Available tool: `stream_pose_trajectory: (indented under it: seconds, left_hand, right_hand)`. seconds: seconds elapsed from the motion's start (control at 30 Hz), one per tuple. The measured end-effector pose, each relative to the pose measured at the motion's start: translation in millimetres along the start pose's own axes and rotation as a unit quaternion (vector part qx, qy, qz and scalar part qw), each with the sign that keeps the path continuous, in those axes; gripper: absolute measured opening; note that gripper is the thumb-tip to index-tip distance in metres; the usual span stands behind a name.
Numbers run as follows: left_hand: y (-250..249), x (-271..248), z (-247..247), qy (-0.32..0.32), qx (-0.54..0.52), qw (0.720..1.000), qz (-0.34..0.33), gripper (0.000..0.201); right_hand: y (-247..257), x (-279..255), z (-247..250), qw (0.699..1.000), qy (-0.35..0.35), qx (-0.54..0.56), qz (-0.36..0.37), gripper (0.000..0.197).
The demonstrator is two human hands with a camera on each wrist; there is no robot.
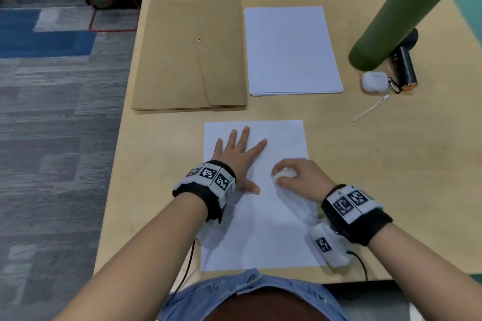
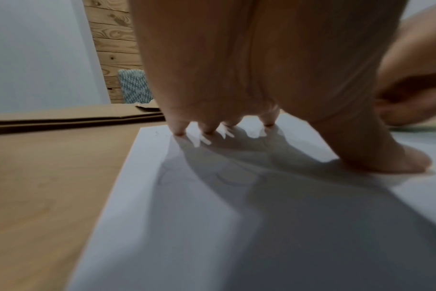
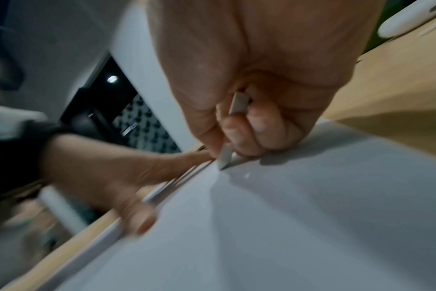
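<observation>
A white sheet of paper lies on the wooden table in front of me, with faint pencil marks on it. My left hand lies flat on its upper left part, fingers spread, and the fingertips press the sheet. My right hand is curled round a small white eraser. In the right wrist view the eraser is pinched between thumb and fingers and its corner touches the sheet. Most of the eraser is hidden inside the fist.
A brown envelope and a stack of white paper lie farther back. At the right stand a green bottle, a black cylinder, a white earbud case and a thin white loop. The table's left edge drops to carpet.
</observation>
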State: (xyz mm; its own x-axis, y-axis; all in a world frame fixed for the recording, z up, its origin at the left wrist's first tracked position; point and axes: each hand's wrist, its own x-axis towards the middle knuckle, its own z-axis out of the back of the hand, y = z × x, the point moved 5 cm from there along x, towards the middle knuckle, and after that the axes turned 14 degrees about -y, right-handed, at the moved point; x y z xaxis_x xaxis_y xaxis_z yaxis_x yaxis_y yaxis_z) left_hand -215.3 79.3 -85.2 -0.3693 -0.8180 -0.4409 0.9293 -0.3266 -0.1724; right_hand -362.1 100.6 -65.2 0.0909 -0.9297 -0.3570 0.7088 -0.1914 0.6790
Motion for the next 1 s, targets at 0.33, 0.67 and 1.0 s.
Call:
stream_pose_trajectory:
  seconds: [0.33,0.67,1.0]
  left_hand:
    - [2.5,-3.6,2.6,-0.021,-0.024,0.999,0.013,0.124]
    - [3.8,-5.1,2.8,-0.034,-0.046,0.998,0.02,0.126]
    - [4.1,-4.3,0.4,-0.037,-0.046,0.998,0.017,0.127]
  right_hand:
    - [9.3,41.9,15.0,0.986,-0.154,0.039,-0.047,0.016]
    - [19.3,51.7,9.2,0.991,-0.116,0.06,-0.041,0.012]
    - [15.6,23.9,-8.6,0.999,-0.01,0.023,-0.042,0.015]
